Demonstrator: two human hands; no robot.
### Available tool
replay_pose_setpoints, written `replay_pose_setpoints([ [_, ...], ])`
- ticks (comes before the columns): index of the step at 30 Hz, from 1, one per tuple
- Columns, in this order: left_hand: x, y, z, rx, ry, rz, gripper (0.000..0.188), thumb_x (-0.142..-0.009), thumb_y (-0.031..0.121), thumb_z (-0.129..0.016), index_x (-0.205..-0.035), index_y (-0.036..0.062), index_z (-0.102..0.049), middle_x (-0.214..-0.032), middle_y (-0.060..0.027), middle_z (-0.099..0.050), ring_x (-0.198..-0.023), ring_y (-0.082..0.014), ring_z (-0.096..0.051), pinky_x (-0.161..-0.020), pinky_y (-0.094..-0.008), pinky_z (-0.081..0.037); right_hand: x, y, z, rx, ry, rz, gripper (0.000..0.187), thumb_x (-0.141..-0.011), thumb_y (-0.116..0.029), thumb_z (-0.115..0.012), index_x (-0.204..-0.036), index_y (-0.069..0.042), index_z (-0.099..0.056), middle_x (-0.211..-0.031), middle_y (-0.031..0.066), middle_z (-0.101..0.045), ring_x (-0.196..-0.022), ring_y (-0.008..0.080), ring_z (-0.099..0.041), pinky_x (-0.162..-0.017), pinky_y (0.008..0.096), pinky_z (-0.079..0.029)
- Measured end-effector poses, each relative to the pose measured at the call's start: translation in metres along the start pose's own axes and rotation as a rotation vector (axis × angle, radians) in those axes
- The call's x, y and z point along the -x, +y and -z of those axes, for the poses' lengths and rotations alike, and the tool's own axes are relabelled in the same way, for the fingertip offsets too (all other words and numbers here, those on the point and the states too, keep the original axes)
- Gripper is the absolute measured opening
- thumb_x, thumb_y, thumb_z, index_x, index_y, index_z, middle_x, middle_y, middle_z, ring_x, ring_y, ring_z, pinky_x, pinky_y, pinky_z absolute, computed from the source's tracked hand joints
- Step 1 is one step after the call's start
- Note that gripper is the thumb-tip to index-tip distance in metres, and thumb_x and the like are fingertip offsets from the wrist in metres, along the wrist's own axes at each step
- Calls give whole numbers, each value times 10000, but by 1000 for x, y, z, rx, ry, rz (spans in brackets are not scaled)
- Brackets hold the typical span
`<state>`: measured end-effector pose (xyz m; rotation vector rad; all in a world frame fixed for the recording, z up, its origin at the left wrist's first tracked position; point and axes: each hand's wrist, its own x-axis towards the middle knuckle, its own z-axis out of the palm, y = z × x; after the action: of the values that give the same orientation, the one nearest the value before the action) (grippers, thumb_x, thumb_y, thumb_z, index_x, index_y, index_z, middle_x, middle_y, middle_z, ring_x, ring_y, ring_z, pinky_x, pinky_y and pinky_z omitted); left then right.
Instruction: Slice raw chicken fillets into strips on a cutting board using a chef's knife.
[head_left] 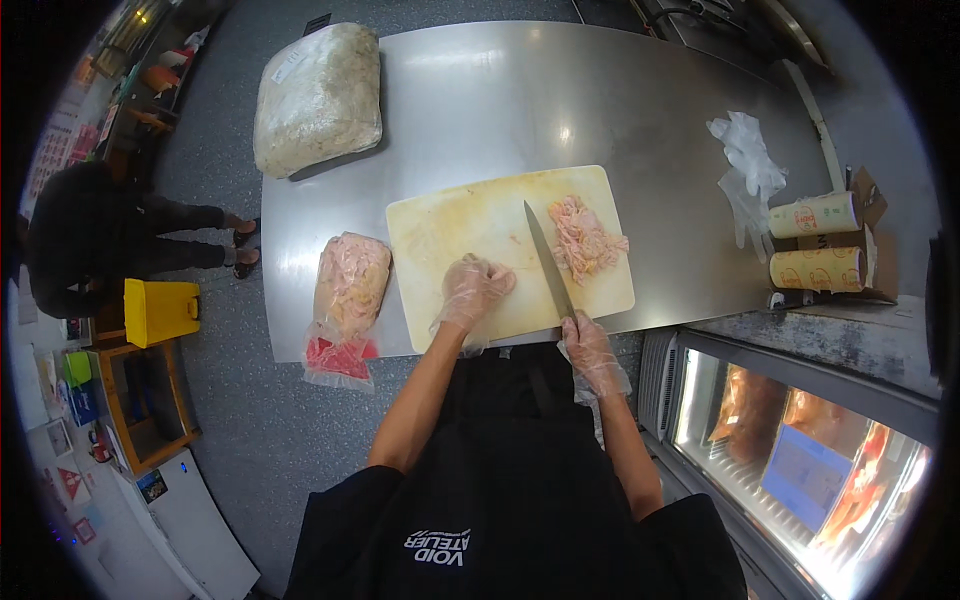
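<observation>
My left hand point(466, 296), in a clear plastic glove, is closed on a piece of pale pink raw meat point(501, 279) at the near middle of the white cutting board point(440, 230). In my gloved right hand point(592, 355) is the handle of a long knife point(547, 255). Its blade points away from me over the board, between my left hand and a heap of cut raw meat point(585, 240) on the right. Left of the board lies an opened-looking plastic bag of pale raw meat point(352, 282), its red-printed end hanging over the table's near edge.
A large plastic-wrapped pale bundle point(320, 97) sits at the steel table's point(500, 80) far left corner. Clear plastic gloves point(745, 165) and two patterned cylinders point(815, 268) lie at the right. A lit display fridge point(800, 440) stands near right. Another person point(90, 240) is at far left, near a yellow bin point(160, 311).
</observation>
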<state>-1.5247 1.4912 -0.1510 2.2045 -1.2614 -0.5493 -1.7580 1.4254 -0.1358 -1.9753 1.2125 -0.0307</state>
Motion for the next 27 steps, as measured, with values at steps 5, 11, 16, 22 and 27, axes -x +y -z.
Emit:
replay_pose_setpoints([
  [5, 9, -28, -6, 331, 72, 249, 230, -801, 266, -685, -769, 50, -615, -711, -150, -627, -701, -306, -609, -657, -394, -495, -2, 2, -1, 28, 4, 7, 328, -960, -307, -439, -997, 1, -547, -877, 312, -607, -860, 499, -578, -755, 560, -432],
  [11, 22, -22, -4, 43, 111, -270, 149, -847, 95, -605, -981, 28, -601, -939, -139, -640, -884, -323, -632, -800, -425, -525, 3, 0, -2, -28, 30, 35, 329, -963, -313, -440, -989, -5, -550, -866, 308, -607, -838, 491, -581, -739, 563, -431],
  [16, 55, 0, -35, -269, 104, -558, 368, -803, 66, -588, -1168, 27, -565, -1199, -164, -554, -1147, -330, -528, -963, -478, -433, 3, -6, -2, 49, 13, 50, 336, -958, -323, -449, -997, -7, -556, -856, 306, -608, -836, 496, -579, -738, 558, -437],
  [22, 55, -6, -32, -233, 166, -515, 453, -806, 144, -588, -1247, 48, -549, -1258, -152, -527, -1188, -326, -504, -945, -452, -425, 12, -2, -7, 74, -5, 34, 337, -959, -319, -446, -1002, -3, -555, -866, 301, -611, -858, 494, -579, -752, 557, -442],
  [27, 29, -14, -18, -148, -26, -446, 233, -856, 197, -590, -1046, 66, -619, -1040, -83, -623, -966, -301, -587, -827, -459, -458, 11, 13, -7, -40, 80, -4, 315, -958, -292, -456, -986, 7, -555, -867, 297, -609, -866, 499, -572, -748, 552, -441],
])
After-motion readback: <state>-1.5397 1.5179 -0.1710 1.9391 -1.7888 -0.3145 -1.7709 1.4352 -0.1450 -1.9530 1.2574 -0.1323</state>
